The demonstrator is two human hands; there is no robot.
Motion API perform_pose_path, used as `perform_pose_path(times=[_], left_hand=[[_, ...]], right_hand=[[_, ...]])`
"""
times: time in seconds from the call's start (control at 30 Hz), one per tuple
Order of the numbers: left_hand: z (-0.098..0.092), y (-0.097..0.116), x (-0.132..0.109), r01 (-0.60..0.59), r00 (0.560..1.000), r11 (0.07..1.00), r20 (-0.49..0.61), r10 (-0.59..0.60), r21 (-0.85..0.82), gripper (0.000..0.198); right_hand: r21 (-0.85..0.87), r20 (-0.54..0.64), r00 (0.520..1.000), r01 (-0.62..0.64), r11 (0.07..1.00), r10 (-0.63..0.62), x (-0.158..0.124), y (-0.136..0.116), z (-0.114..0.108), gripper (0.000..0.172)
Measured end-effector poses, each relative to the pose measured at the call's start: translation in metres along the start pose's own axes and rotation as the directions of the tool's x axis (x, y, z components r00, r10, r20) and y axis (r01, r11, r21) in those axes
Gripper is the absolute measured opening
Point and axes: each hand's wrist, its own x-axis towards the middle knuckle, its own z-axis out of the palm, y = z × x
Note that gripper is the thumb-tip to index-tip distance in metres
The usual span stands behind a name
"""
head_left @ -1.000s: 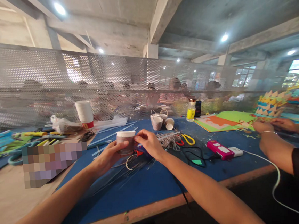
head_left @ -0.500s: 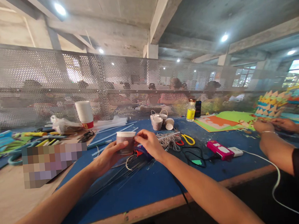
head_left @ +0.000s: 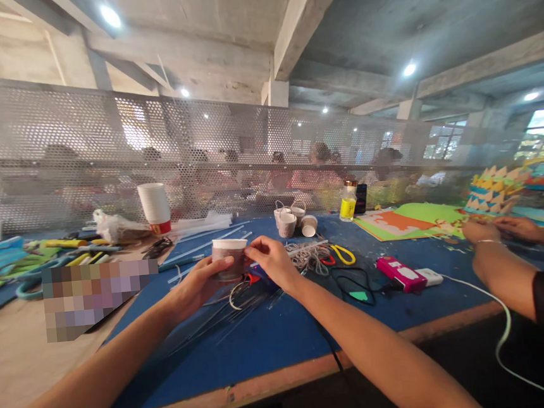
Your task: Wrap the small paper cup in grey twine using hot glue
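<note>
The brown-sided cup with a white rim stands upright just above the blue mat, its lower wall hidden by the left hand, which curls around it from the left. The right hand is pinched shut against the cup's right side, though whether it grips the wall or something thin there is too small to tell. Beneath them a red-and-blue tool is mostly covered, and a tangle of twine lies just beside it.
</note>
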Motion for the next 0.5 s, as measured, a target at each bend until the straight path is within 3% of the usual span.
perform_pose_path(times=[0.5], left_hand=[[-0.0036, -0.0018, 0.0026, -0.024, 1.0, 1.0, -0.008, 0.024, 0.006, 0.04]], right_hand=[[-0.051, -0.002, 1.0, 0.022, 0.998, -0.022, -0.0032, -0.0074, 0.0003, 0.02]])
